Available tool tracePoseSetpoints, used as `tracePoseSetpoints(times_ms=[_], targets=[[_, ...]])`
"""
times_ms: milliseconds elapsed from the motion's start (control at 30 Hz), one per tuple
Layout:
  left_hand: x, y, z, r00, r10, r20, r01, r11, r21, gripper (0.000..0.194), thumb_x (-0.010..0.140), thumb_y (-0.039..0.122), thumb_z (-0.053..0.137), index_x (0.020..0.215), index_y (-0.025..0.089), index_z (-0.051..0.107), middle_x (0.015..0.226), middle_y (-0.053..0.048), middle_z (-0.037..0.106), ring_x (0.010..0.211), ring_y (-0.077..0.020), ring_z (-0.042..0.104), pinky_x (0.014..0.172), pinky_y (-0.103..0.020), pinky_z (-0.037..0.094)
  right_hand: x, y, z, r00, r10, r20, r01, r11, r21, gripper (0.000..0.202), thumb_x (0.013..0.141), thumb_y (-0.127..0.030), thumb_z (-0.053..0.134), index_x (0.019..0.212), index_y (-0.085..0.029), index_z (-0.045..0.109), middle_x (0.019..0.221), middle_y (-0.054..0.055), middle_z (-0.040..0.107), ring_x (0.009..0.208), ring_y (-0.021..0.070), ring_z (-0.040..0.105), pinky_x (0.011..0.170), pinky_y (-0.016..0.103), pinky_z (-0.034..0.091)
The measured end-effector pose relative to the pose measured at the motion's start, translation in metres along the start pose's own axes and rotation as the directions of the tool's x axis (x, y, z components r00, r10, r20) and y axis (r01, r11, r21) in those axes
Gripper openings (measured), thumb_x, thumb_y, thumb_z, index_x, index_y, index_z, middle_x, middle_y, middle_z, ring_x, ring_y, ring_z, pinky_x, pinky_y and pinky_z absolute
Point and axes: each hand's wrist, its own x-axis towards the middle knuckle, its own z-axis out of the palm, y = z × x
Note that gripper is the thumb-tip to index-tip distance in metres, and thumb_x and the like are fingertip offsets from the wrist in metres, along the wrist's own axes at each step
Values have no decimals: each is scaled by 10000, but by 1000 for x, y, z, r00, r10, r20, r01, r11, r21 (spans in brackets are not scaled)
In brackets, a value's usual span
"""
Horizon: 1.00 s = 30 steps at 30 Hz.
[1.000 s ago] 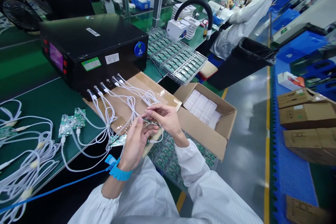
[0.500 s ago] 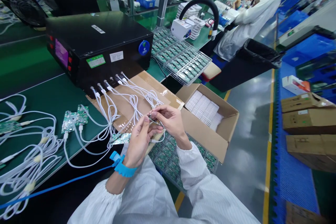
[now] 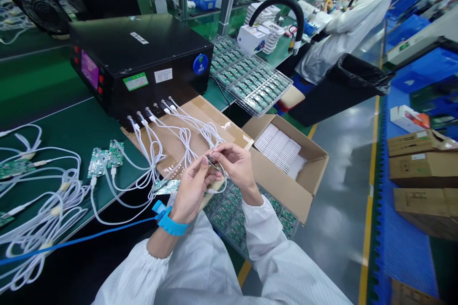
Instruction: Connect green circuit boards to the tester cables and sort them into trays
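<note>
Circuit board [image 3: 215,165], a small narrow one seen nearly edge-on, sits pinched between both hands just above the near edge of the cardboard sheet [image 3: 200,119] on the desk [image 3: 64,128].

Head view: the left hand [image 3: 192,189] is closed on the board's near end with thumb and forefinger, its wrist wearing a blue wrist strap [image 3: 168,221] whose cord runs off to the left. The right hand [image 3: 236,164] is curled around the far end, fingertips closed on it from above; a white cable [image 3: 186,140] appears to meet the board there, though the joint itself is too small to make out. Both forearms come up from the lower edge in white sleeves, wrists bent inward so the fingertips meet.

As a judgement, handling goes best with the board held by its edges, steady in the left hand, and any plug kept straight in line with its socket rather than rocked.

More cables run from the black tester box [image 3: 143,57] across the cardboard. A tray of boards [image 3: 229,214] lies beneath the hands, and an open carton [image 3: 286,152] stands just right.
</note>
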Motion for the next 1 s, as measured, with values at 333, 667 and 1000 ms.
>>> tracePoseSetpoints(times_ms=[333, 667, 1000], targets=[[5, 2, 1, 999, -12, -36, 12, 1000, 8, 470, 758, 467, 877, 1063, 132, 752, 861, -43, 730, 693, -93, 671, 680, -196, 569, -2, 1, 4, 999, -37, -20, 36, 998, -46, 220, 830, -416, 831, 888, -217, 755, 902, 40, 759, 856, 175, 719, 825, 322, 617], [6, 8, 4, 1000, -12, -19, 12, 1000, 14, 418, 736, 462, 891, 967, 130, 784, 787, -19, 708, 703, -75, 663, 728, -163, 571, 0, -5, -1, 988, -155, 19, 156, 977, -147, 115, 916, -346, 745, 934, -242, 790, 944, 44, 753, 868, 172, 697, 818, 327, 603], [8, 6, 1, 999, -8, -40, 7, 1000, -13, 421, 749, 413, 893, 1031, 120, 782, 961, -78, 757, 799, -110, 693, 781, -203, 577, -16, -3, -3, 981, -189, 49, 195, 930, -313, 210, 1009, -327, 622, 1171, -276, 746, 1072, 47, 756, 983, 182, 704, 932, 359, 576]])
